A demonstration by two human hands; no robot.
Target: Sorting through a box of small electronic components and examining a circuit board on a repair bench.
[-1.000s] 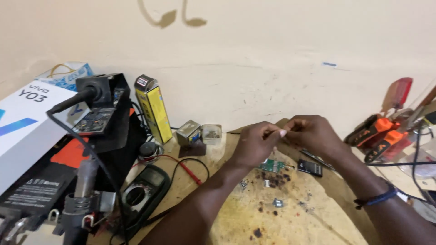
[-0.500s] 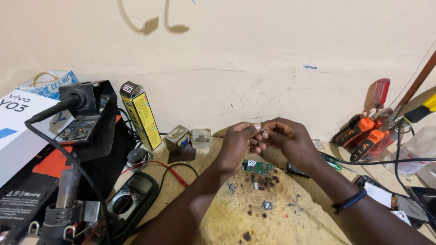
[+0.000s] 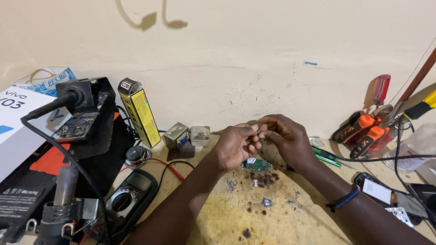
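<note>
Pinching together above the worktop, your left hand and right hand meet fingertip to fingertip around a tiny metal part, both closed on it. Just below your hands, the small green circuit board lies flat, with loose screws beside it.

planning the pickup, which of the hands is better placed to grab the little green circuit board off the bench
Left, probably. The left hand hangs almost directly above the green circuit board, while the right hand sits further to the side. Both hands pinch a tiny part between their fingertips, so neither is free.
</note>
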